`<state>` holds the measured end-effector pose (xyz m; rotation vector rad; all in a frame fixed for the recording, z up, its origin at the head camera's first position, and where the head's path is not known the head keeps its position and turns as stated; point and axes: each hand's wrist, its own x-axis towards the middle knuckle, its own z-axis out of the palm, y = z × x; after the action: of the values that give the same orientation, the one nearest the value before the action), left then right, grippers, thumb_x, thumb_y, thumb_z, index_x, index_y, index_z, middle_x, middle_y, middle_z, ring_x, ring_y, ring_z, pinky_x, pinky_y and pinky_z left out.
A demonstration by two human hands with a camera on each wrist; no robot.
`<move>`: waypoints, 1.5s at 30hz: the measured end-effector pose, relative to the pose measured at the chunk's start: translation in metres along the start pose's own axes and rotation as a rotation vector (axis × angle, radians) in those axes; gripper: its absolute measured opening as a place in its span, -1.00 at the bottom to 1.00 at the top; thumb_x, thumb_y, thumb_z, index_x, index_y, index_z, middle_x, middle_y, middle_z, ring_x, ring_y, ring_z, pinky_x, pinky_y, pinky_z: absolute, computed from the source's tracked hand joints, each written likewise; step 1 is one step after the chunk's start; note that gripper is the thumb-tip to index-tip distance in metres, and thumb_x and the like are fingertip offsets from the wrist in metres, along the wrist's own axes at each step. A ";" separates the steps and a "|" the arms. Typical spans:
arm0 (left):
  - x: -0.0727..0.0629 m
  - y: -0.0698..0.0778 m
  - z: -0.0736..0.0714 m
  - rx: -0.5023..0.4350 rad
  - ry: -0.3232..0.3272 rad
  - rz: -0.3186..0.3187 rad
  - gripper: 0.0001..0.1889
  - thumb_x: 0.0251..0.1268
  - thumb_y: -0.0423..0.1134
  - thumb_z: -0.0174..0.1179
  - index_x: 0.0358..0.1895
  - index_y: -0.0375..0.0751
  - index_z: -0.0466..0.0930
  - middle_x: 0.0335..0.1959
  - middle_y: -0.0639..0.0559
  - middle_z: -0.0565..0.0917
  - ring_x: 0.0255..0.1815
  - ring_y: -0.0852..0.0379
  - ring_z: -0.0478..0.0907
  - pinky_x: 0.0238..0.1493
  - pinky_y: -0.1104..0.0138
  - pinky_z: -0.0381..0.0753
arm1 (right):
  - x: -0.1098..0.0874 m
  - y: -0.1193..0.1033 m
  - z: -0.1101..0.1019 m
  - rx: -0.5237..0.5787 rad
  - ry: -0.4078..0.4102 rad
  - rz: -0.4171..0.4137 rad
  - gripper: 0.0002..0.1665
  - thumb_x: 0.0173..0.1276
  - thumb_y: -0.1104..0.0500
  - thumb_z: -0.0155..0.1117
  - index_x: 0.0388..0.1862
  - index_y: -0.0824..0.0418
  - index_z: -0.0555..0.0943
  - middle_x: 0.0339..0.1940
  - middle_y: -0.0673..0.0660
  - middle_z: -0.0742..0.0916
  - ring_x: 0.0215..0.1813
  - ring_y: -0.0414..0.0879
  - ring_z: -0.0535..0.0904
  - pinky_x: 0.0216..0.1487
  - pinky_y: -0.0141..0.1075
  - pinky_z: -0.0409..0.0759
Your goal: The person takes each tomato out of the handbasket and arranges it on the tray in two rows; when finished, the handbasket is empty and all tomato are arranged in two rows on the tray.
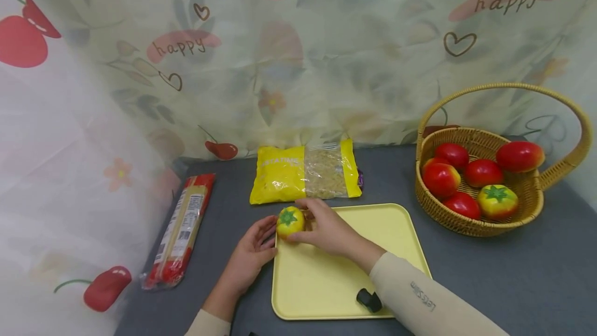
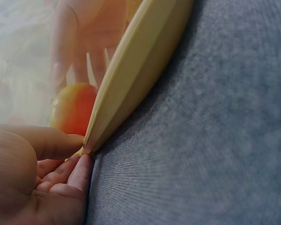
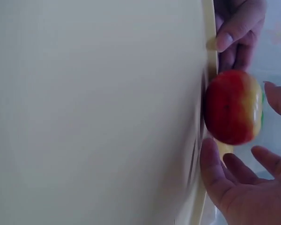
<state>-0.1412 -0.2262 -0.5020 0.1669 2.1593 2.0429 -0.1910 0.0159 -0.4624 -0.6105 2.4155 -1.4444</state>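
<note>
A yellow fruit with a red underside and a green star-shaped cap (image 1: 289, 223) sits at the far left corner of a pale yellow tray (image 1: 322, 284). My left hand (image 1: 252, 253) pinches the tray's left rim, its thumb on the edge in the left wrist view. Around the fruit's right side is my right hand (image 1: 326, 229). In the right wrist view, its spread fingers (image 3: 213, 168) stand slightly apart from the fruit (image 3: 234, 108), with a fingertip close to the tray rim.
A wicker basket (image 1: 471, 226) at the right holds several red fruits and a yellow one with a green cap. Behind the tray lies a yellow bag with a clear window (image 1: 280, 175). At the left is a long red-and-clear packet (image 1: 182, 227). Printed cloth (image 1: 326, 66) hangs behind.
</note>
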 end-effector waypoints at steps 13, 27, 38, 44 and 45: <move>0.001 0.000 0.000 0.033 0.009 -0.003 -0.22 0.40 -0.73 0.18 0.67 -0.38 0.23 0.67 -0.26 0.29 0.67 -0.22 0.22 0.55 0.04 0.35 | -0.029 0.007 -0.041 0.084 -0.020 -0.029 -0.12 0.57 -0.01 0.48 0.72 0.15 0.34 0.55 0.26 0.51 0.39 0.21 0.56 0.27 0.12 0.67; 0.002 -0.004 0.000 0.038 0.017 -0.014 -0.21 0.42 -0.72 0.18 0.68 -0.31 0.23 0.68 -0.19 0.29 0.67 -0.16 0.23 0.54 0.10 0.37 | -0.073 0.028 -0.074 0.120 0.082 -0.073 -0.25 0.57 -0.01 0.47 0.61 0.14 0.42 0.42 0.29 0.59 0.37 0.25 0.59 0.23 0.08 0.64; 0.002 -0.004 0.001 0.052 0.029 -0.015 -0.21 0.43 -0.71 0.19 0.68 -0.31 0.23 0.67 -0.21 0.30 0.67 -0.17 0.23 0.55 0.08 0.36 | -0.094 0.027 -0.117 0.169 0.193 -0.143 -0.35 0.69 0.14 0.26 0.64 0.22 0.35 0.44 0.28 0.58 0.38 0.26 0.56 0.17 -0.16 0.70; 0.003 -0.002 0.001 0.034 0.032 -0.025 -0.22 0.42 -0.72 0.18 0.68 -0.35 0.22 0.66 -0.24 0.30 0.67 -0.20 0.22 0.56 0.05 0.35 | -0.099 0.024 -0.141 0.233 0.227 -0.227 -0.42 0.74 0.27 0.07 0.65 0.23 0.32 0.42 0.23 0.58 0.36 0.16 0.60 0.15 -0.22 0.70; 0.003 -0.002 0.001 0.030 0.035 -0.030 -0.22 0.41 -0.72 0.18 0.67 -0.35 0.22 0.66 -0.25 0.31 0.67 -0.21 0.22 0.56 0.05 0.35 | -0.100 0.023 -0.145 0.240 0.236 -0.244 -0.43 0.75 0.28 0.03 0.65 0.21 0.33 0.41 0.22 0.59 0.35 0.13 0.60 0.15 -0.23 0.70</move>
<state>-0.1440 -0.2249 -0.5041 0.1026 2.2006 2.0133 -0.1702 0.1859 -0.4135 -0.7325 2.3460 -1.9732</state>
